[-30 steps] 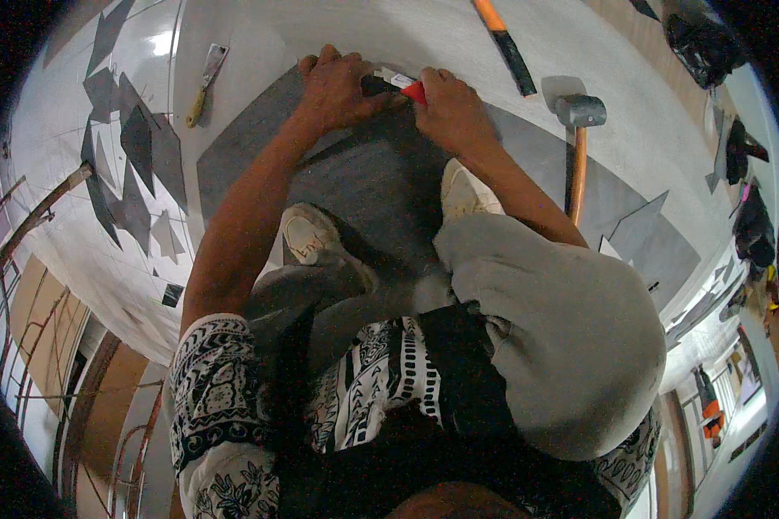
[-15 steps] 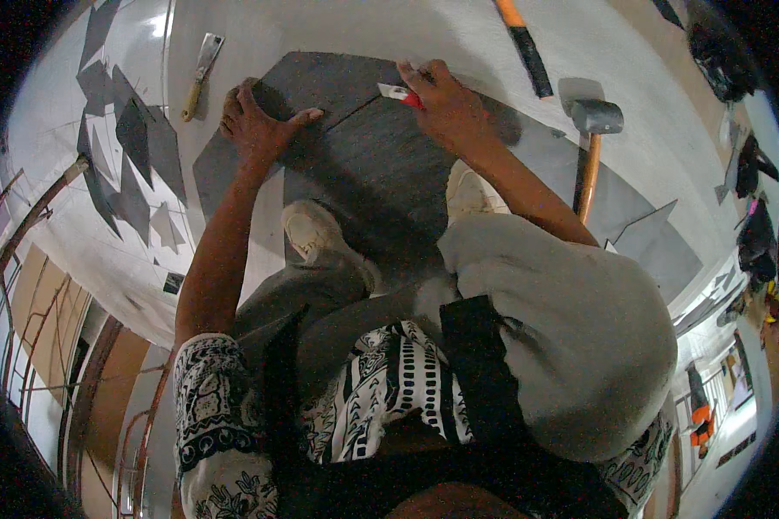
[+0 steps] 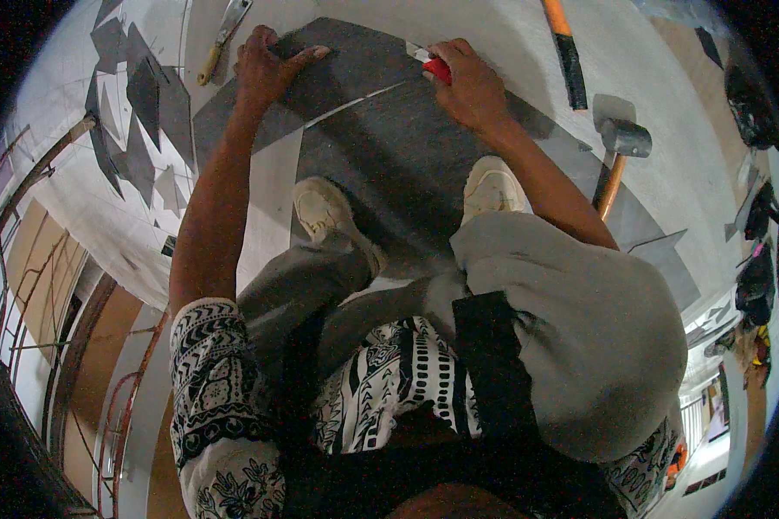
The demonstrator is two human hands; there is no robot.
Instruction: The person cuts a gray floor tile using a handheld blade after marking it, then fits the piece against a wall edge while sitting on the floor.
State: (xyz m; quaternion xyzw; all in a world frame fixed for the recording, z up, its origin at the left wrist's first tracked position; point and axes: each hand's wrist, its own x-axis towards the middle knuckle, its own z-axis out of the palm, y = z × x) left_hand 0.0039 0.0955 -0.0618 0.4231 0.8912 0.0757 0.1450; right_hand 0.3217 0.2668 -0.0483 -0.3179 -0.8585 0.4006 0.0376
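Your left hand (image 3: 264, 73) is spread at the edge of the far grey panel (image 3: 355, 54), apparently steadying it. Your right hand (image 3: 473, 89) grips a red-handled tool (image 3: 439, 70) at that panel's right side. The panel lies on the floor ahead of your shoes (image 3: 324, 208), a pale gap partly separating it from the near panel (image 3: 381, 134).

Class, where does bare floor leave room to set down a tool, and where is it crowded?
Bare floor shows between the right hand and the orange-and-black handle, and just right of the mallet. Grey offcuts crowd the far left.
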